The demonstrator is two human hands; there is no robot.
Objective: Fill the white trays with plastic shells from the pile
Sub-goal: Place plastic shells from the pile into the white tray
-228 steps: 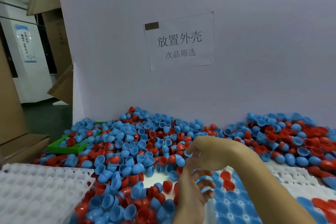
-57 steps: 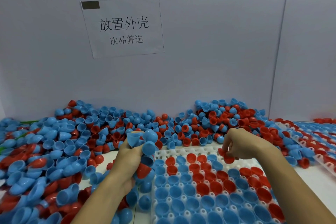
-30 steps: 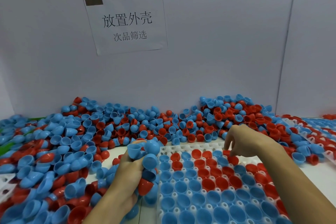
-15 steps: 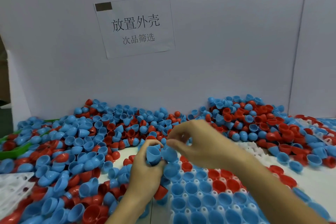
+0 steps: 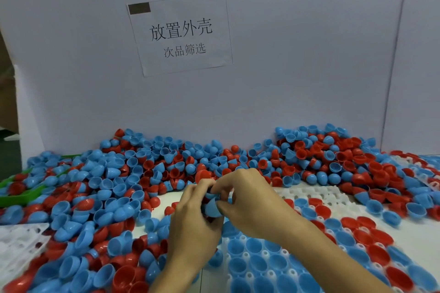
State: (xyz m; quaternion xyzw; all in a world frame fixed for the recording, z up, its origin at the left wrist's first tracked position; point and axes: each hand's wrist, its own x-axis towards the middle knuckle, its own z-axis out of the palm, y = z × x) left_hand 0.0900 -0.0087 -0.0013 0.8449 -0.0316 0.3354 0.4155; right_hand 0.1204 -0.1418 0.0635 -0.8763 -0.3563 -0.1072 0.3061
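We find the heap of red and blue plastic half-shells behind and left of the white moulded plastic tray; both hands meet between them.

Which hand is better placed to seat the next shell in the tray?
Right. The right hand pinches a blue shell from the left hand's handful and lies nearer the white tray's empty cells; the left is occupied holding shells.

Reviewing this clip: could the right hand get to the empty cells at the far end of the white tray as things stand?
Probably yes: the empty cells lie open beside the right hand, though it now pinches a blue shell.
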